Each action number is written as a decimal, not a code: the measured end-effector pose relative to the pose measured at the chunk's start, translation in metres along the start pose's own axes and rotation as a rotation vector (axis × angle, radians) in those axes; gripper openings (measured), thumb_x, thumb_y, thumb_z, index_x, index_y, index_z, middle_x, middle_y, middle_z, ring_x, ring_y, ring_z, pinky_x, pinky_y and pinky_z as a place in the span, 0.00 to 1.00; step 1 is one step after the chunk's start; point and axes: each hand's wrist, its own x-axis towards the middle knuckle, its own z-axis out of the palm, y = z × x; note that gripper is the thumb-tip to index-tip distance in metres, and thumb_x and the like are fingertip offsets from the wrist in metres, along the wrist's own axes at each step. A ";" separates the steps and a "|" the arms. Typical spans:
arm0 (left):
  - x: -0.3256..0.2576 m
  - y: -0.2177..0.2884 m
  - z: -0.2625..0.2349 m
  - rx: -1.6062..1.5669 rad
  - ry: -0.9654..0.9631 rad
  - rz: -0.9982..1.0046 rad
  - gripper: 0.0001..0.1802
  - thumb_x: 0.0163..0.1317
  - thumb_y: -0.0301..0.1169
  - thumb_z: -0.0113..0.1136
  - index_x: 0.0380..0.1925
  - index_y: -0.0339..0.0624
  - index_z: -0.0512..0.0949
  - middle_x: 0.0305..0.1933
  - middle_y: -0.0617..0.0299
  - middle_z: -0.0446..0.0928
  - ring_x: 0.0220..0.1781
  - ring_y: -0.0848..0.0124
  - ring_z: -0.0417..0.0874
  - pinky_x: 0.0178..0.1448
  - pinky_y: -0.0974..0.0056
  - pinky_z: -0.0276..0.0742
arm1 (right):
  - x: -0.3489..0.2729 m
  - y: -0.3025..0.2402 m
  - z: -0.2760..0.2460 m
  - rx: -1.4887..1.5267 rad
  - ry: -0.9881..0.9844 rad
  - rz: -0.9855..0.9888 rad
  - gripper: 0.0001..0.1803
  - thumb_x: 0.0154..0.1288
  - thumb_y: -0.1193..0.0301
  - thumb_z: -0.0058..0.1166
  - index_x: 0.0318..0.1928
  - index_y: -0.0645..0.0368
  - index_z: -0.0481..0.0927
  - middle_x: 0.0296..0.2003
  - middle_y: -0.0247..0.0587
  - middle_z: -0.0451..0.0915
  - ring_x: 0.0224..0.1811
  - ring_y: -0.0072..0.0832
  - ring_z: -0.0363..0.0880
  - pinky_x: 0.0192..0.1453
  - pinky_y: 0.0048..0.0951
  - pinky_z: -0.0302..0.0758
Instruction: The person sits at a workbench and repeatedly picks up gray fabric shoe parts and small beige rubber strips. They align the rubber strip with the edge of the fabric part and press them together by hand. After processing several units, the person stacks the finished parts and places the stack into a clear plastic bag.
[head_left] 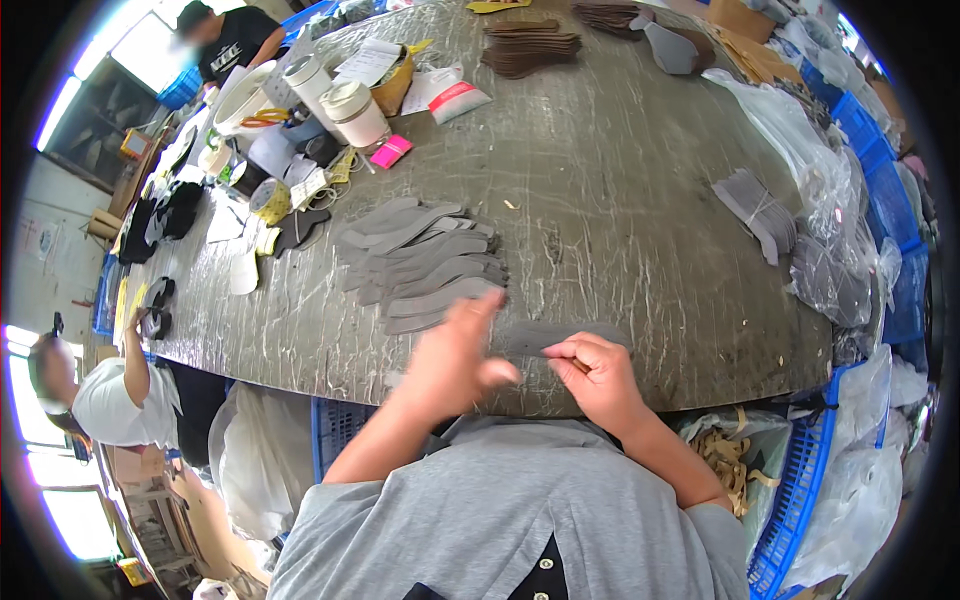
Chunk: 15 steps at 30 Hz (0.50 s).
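at the near edge of the bench [640, 215], the person's grey shirt [480, 510] fills the foreground. a blue crate [800, 500] and a clear bag of tan scraps [728, 462] sit below that edge, on the right.

just over the near edge, the right hand [600, 382] has thumb and forefinger brought together beside a single grey piece [527, 337], which lies flat along the near edge, around its middle; i cannot tell whether anything is pinched between those fingertips. the left hand [452, 362] is held with the thumb well apart from the fingers and grips nothing, its fingertips over the near end of a pile of grey pieces [425, 250]. these long, curved pieces overlap one another, left of the bench's middle.

farther in, toward the right edge, lies a tied grey bundle [757, 212], next to clear plastic bags [835, 265].

toward the left edge are a yellow tape roll [270, 201], a pink pad [391, 151], a white jar [355, 115] and orange-handled scissors [264, 118]. a co-worker in white [112, 400] reaches to that edge.

near the far edge is a stack of brown pieces [530, 48]; a co-worker in black [240, 42] is by the far left corner.
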 end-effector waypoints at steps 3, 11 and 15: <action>0.013 0.026 0.028 0.040 -0.112 0.142 0.69 0.44 0.75 0.52 0.72 0.29 0.48 0.44 0.44 0.71 0.40 0.50 0.81 0.41 0.53 0.79 | 0.006 -0.002 0.010 0.067 -0.029 0.009 0.05 0.61 0.77 0.60 0.37 0.66 0.83 0.30 0.43 0.83 0.29 0.25 0.80 0.33 0.28 0.74; 0.022 0.029 0.047 -0.021 -0.069 0.297 0.72 0.43 0.76 0.49 0.73 0.25 0.43 0.41 0.46 0.70 0.33 0.51 0.80 0.34 0.53 0.79 | 0.004 -0.012 0.002 0.087 -0.004 0.135 0.01 0.61 0.81 0.58 0.32 0.66 0.82 0.25 0.32 0.80 0.27 0.14 0.73 0.29 0.21 0.70; 0.020 0.029 0.046 -0.080 -0.104 0.279 0.71 0.44 0.75 0.49 0.73 0.27 0.43 0.44 0.45 0.71 0.35 0.50 0.81 0.36 0.54 0.80 | 0.004 -0.003 0.002 0.135 -0.038 0.215 0.02 0.62 0.80 0.57 0.33 0.65 0.83 0.26 0.32 0.81 0.27 0.13 0.75 0.30 0.22 0.72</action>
